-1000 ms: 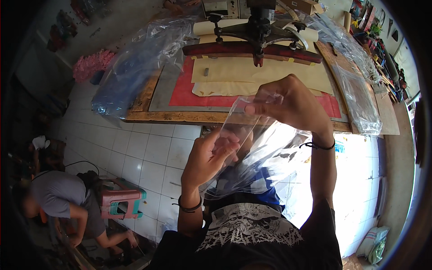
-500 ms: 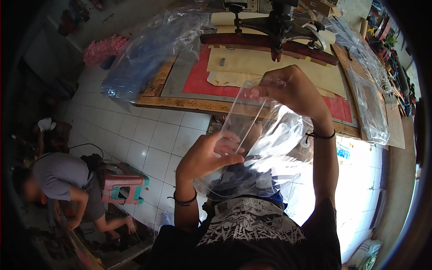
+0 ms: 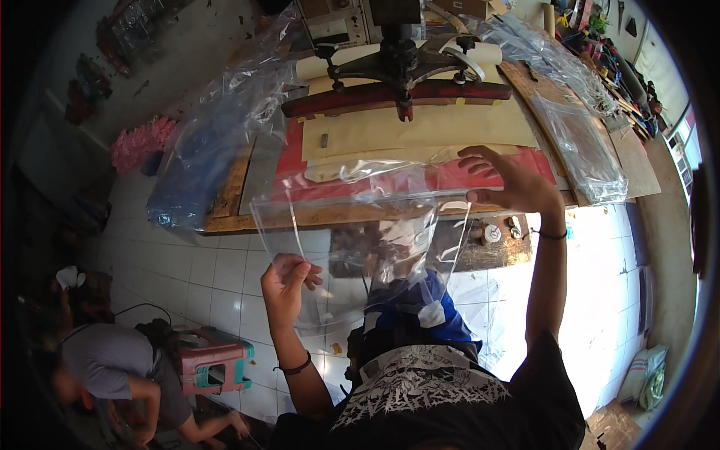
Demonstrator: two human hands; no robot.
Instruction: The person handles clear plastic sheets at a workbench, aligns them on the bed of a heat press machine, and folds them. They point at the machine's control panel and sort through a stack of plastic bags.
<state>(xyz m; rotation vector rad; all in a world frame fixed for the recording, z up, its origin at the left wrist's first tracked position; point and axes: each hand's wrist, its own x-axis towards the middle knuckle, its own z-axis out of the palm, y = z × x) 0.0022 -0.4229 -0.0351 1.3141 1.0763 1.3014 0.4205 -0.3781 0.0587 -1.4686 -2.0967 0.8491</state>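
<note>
L hand (image 3: 288,283) is pinching the clear plastic sheet (image 3: 396,234) nr its L edge; R hand (image 3: 511,184) is hovering, fingers spread, thumb by R corner, contact unclear. Sheet's hanging before the tabletop (image 3: 223,223) edge, w/ room over floor tiles (image 3: 214,264) to L.

Workshop: black press-type mach (image 3: 397,64) over a wood-edged tbl (image 3: 225,223), w/ plastic sheeting (image 3: 581,146) both sides.

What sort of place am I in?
Probably a small plastics workshop: a press-like machine stands over the worktable, plastic sheeting drapes its left side, and a clear plastic piece is at your left hand.
</note>
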